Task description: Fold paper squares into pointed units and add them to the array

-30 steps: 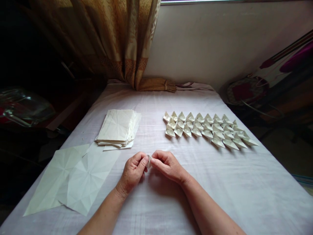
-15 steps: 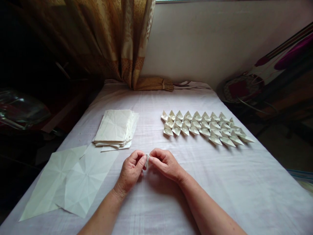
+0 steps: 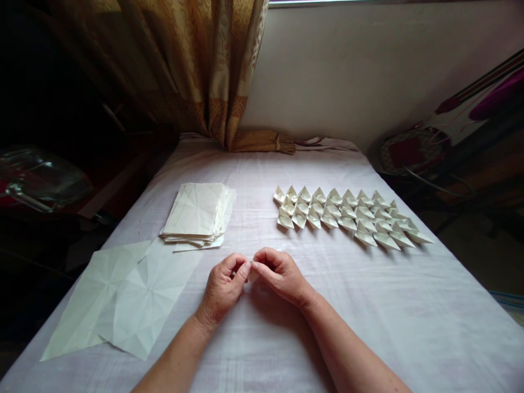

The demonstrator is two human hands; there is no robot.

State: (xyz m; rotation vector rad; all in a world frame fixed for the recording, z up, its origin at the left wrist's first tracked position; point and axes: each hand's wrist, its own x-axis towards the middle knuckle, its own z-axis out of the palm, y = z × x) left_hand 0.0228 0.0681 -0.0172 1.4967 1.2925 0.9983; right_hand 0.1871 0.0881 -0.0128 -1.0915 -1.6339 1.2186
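Note:
Between my two hands is a small piece of folded paper [image 3: 251,263], mostly hidden by my fingers. My left hand [image 3: 225,281] pinches it from the left with thumb and fingertips. From the other side my right hand [image 3: 280,274] pinches it too, the thumbs nearly meeting. Both hands are just above the bedsheet. Beyond them to the right stand rows of small folded paper boats [image 3: 329,213], off-white with pointed ends. A stack of paper sheets [image 3: 196,210] lies ahead on the left.
Creased loose sheets [image 3: 143,297] overlap on the left of the light sheet-covered surface [image 3: 368,305]. A gold curtain [image 3: 229,71] hangs at the back, its end resting on the surface. A clear plastic object [image 3: 45,177] is in the dark at left.
My fingertips have drawn closer together, and less of the folded paper shows between them. The whole view has shifted slightly, moving the scene a little to the right.

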